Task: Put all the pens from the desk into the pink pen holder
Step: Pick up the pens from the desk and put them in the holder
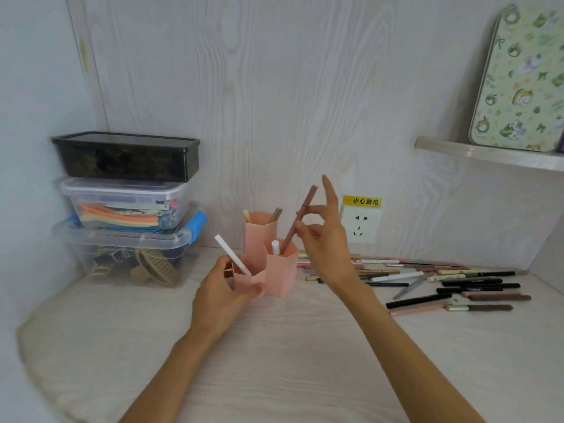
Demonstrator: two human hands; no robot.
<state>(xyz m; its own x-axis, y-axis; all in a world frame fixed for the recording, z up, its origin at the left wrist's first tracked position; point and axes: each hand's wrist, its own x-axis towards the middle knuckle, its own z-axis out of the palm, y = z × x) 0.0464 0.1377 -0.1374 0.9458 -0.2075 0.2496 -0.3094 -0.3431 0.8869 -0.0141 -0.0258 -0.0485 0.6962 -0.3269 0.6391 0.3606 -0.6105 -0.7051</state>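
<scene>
Pink pen holder point(276, 271), three joined hexagonal cups at frame centre, contains five pens. Your left hand point(218, 296) grips the front cup. Your right hand point(325, 239) pinches a brown pen point(297, 221), other fingers spread, its tip inside the right cup. Some twenty loose pens point(442, 283) lie at right on the desk point(274, 361).
</scene>
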